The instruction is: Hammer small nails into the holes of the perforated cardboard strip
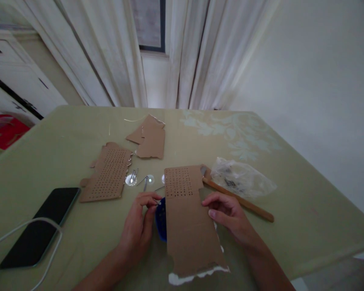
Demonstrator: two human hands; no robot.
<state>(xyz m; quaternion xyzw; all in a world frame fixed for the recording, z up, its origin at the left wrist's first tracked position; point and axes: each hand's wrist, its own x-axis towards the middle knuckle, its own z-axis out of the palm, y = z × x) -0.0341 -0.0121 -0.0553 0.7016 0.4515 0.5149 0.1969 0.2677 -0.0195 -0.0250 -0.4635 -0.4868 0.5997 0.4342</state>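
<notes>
A brown cardboard piece [188, 230] with rows of punched holes at its far end and a torn white near edge is in front of me. My right hand [227, 210] pinches its right edge between thumb and fingers. The cardboard partly covers a blue container [161, 220], whose contents I cannot make out. My left hand [142, 218] is closed in a pinch beside the container's rim, at the cardboard's left edge; whatever is between the fingertips is too small to name. Several thin metal nails [146, 184] and clear round discs [131, 180] lie just beyond.
A second punched cardboard [109, 173] lies left, with torn cardboard scraps [153, 141] farther back. A wooden-handled tool [242, 202] and a clear plastic bag [245, 178] lie right. At left are a black phone [42, 226] and a white cable [56, 230] across it.
</notes>
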